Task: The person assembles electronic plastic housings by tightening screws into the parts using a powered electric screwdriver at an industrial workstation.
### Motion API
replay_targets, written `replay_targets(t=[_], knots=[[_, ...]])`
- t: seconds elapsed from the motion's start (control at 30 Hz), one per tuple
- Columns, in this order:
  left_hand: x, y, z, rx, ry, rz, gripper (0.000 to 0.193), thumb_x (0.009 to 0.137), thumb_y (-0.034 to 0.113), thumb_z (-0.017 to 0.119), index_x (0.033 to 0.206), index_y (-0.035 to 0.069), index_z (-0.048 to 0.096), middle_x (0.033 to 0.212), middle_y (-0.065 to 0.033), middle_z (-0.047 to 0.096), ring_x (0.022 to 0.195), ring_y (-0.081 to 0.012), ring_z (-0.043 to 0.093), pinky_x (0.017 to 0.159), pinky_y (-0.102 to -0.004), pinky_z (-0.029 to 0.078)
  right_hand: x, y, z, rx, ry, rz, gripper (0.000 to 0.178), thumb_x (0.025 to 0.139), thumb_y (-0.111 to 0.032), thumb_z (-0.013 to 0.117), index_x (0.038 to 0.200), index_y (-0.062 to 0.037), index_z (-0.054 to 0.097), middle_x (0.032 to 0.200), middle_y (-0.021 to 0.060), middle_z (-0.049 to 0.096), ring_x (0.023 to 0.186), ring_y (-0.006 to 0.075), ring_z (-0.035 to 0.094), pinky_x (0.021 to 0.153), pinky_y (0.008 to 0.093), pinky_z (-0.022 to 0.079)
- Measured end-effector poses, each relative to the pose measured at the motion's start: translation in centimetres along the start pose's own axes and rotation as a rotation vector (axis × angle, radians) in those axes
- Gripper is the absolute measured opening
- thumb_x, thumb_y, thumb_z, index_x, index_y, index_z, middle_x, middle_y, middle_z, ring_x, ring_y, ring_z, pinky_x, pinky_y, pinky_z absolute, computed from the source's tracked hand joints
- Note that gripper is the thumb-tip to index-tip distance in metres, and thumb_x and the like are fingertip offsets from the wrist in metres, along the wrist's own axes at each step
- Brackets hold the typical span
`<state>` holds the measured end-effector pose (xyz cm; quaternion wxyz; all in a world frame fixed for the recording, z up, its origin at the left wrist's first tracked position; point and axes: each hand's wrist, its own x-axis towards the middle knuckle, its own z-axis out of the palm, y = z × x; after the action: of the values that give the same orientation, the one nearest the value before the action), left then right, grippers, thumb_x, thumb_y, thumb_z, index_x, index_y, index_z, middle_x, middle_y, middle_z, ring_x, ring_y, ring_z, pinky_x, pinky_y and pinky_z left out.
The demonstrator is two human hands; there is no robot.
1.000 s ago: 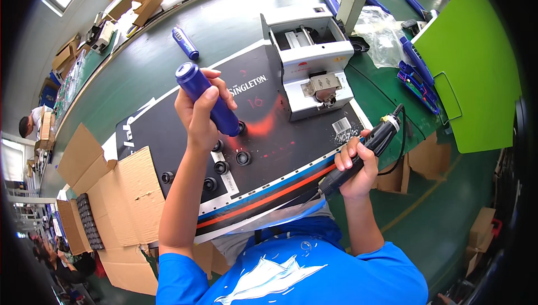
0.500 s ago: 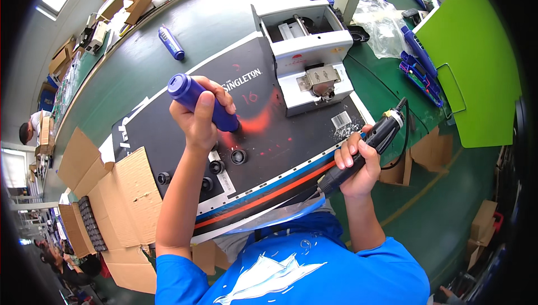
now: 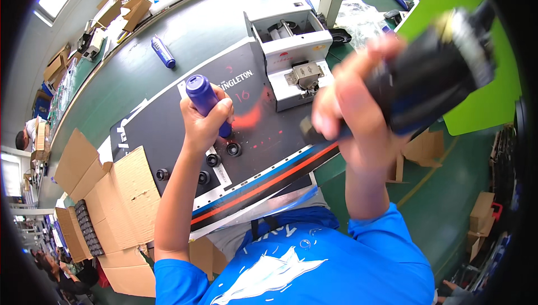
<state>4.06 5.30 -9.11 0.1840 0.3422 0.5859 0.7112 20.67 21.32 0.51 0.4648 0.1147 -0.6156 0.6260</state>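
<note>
My left hand is wrapped round a blue cylindrical tube, which stands tilted over the dark printed mat. Its wide top end points up toward me, and its lower end is near the mat's orange patch. Raised close to the camera, my right hand grips a black electric screwdriver, blurred by motion. The screwdriver's tip points left and downward. Several black ring-shaped caps lie on the mat below my left hand, among them a cap and another cap.
A white metal machine stands at the mat's far right. Another blue tube lies on the green table farther back. An opened cardboard box is at the left, and a bright green panel rises at the right.
My right hand has lifted the screwdriver up toward the camera and to the right. My left hand still holds the tube, now more upright. The view has shifted slightly.
</note>
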Motion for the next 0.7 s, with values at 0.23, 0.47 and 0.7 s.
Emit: replay_targets(t=[0.23,0.47,0.7], knots=[[-0.7,-0.4,0.0,-0.136,0.155,0.116,0.004,0.078,0.001,0.058,0.078,-0.001,0.055,0.064,-0.0064,0.057,0.057,-0.0129,0.057,0.054,-0.0275,0.049,7.6,4.6,8.3,0.122,-0.058,-0.411,0.037,0.08,-0.009,0.079,0.109,0.0004,0.057,0.095,0.0067,0.069,0.083,0.0104,0.064,0.073,0.0238,0.051],[-0.3,-0.5,-0.3,-0.199,0.286,0.123,0.006,0.08,0.002,0.057,0.081,-0.002,0.053,0.064,-0.0079,0.056,0.055,-0.015,0.057,0.055,-0.0289,0.05,-0.9,5.6,7.6,0.272,0.301,0.007,0.031,0.077,0.012,0.055,0.103,-0.0025,0.046,0.073,0.0086,0.055,0.053,0.0144,0.051,0.054,0.0321,0.049],[-0.1,-0.7,-0.6,-0.177,0.346,0.106,0.009,0.081,0.007,0.054,0.083,0.0,0.049,0.064,-0.0094,0.052,0.054,-0.0177,0.054,0.055,-0.0311,0.049,-3.1,7.3,8.0,0.314,0.459,0.059,0.022,0.079,0.008,0.061,0.096,0.0016,0.049,0.071,0.0059,0.058,0.056,0.0109,0.057,0.054,0.0249,0.049]])
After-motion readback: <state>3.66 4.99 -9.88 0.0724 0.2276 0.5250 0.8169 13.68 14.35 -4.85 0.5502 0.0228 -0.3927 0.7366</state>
